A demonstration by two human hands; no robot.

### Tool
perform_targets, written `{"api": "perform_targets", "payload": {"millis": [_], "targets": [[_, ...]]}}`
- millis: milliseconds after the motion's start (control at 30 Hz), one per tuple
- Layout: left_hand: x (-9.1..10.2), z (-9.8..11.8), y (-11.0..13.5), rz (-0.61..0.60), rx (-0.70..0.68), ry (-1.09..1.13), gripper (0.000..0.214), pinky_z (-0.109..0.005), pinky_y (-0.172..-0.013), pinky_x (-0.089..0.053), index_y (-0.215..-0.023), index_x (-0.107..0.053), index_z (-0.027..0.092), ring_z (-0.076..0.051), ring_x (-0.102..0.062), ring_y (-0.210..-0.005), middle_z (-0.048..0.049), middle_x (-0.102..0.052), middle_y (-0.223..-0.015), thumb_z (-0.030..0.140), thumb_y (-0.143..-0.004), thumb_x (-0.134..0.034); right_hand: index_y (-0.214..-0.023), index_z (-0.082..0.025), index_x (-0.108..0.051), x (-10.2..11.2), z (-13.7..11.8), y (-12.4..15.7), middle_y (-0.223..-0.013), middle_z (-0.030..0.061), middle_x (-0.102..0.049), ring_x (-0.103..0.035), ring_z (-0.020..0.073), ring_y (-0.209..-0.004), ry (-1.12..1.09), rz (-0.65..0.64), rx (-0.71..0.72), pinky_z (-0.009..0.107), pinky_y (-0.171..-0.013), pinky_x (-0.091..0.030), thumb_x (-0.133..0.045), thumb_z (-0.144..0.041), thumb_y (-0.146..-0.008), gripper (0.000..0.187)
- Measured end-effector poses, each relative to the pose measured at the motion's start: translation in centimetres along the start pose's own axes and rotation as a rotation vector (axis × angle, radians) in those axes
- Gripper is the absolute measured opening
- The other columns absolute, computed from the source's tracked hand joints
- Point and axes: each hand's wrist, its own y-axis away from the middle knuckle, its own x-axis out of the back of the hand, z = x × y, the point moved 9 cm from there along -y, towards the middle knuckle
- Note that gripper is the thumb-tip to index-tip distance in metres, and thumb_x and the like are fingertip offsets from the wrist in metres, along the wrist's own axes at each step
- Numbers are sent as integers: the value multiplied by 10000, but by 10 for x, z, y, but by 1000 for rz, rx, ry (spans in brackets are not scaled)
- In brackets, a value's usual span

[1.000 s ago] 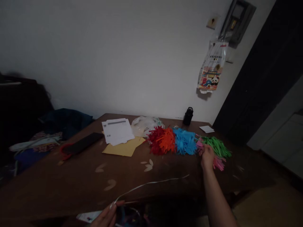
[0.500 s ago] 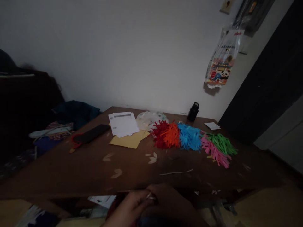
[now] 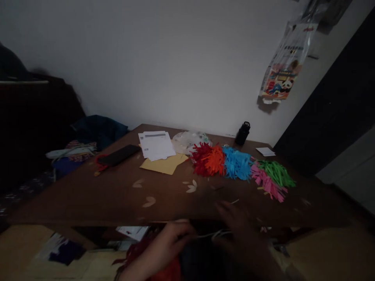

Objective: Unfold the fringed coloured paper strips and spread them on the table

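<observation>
Low in the view, at the table's front edge, my left hand has its fingers curled together, pinching a thin white string. From there the string runs right to a small loop beside the fingers of my right hand. That hand is dark and blurred, its thumb and forefinger spread apart around the loop. Below my left wrist, a red fringed bundle lies over my lap, partly hidden by the forearm. Red, orange and blue fringed paper tassels lie in a row on the table, with pink and green ones to their right.
The brown table stands against a wall. On it are white papers, a yellow envelope, a clear plastic bag, a dark flat object, a black bottle and a white card.
My hands, together before, have moved apart, the right one up and rightward. The string now stretches between them, and the red bundle on my lap shows more. The view has shifted slightly.
</observation>
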Motion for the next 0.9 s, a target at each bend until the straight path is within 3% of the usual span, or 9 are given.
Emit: {"api": "perform_targets", "payload": {"millis": [67,133,200,333,467,600,700,800,900], "targets": [[-7,9,-4,-5,-26,15,193,-217,-685,-419,-745,-705,190,-150,-608,-739,-4,-669,-780,162,-842,-540,-1387,-229,-509,-38,-29,-8,-1382,96,-549,-501,263,-1244,-214,-120,51,342,-1015,-396,-696,-257,-757,658],[-3,13,-4,30,-37,53,198,-217,-675,-427,-747,-693,197,-149,-604,-730,-1,-662,-769,180,-856,-529,-980,-188,-708,-62,-38,-17,-977,51,-711,-642,210,-894,-364,-155,16,276,-782,-469,-592,-278,-845,199],[8,9,0,70,-53,98,196,-226,-686,-446,-767,-685,202,-156,-611,-745,-5,-659,-778,238,-883,-531,-678,-162,-643,-60,-30,-20,-674,14,-636,-588,163,-645,-441,-90,-30,242,-596,-419,-465,-367,-926,368],[34,-27,21,219,-46,152,184,-303,-940,-451,-994,-697,244,-215,-617,-1053,-50,-685,-1099,334,-886,-578,-685,-177,-641,19,1,3,-659,11,-613,-571,169,-642,-480,314,-47,240,-588,-435,-462,-486,-926,431],[44,-84,51,446,75,139,247,-377,-999,-439,-997,-685,246,-250,-595,-1115,-66,-674,-1137,389,-912,-502,-769,-195,-727,73,15,30,-742,40,-691,-633,185,-656,-443,403,-80,237,-590,-497,-513,-510,-922,410],[13,-126,68,414,154,120,245,-419,-951,-485,-953,-699,236,-263,-634,-1025,-65,-707,-1022,377,-903,-505,-808,-226,-761,97,9,44,-808,47,-735,-676,187,-715,-379,490,-9,218,-620,-534,-604,-464,-890,296],[-18,-147,68,321,170,119,244,-451,-1019,-458,-1036,-708,239,-269,-620,-1105,-71,-695,-1150,264,-855,-546,-809,-233,-772,104,6,51,-808,55,-739,-686,192,-728,-397,518,14,230,-645,-546,-622,-432,-891,262],[-53,-149,54,206,127,131,440,-473,-1103,-388,-1214,-646,243,-280,-556,-1228,-84,-623,-1316,164,-782,-612,-799,-229,-774,117,9,62,-797,69,-731,-682,203,-742,-438,617,-10,233,-616,-537,-672,-433,-857,235],[-88,-127,32,120,36,156,609,-494,-1146,-322,-1357,-528,258,-303,-453,-1330,-104,-506,-1451,214,-777,-707,-772,-224,-764,124,10,71,-773,60,-706,-664,190,-707,-542,701,-49,215,-545,-501,-721,-428,-816,213]]}}
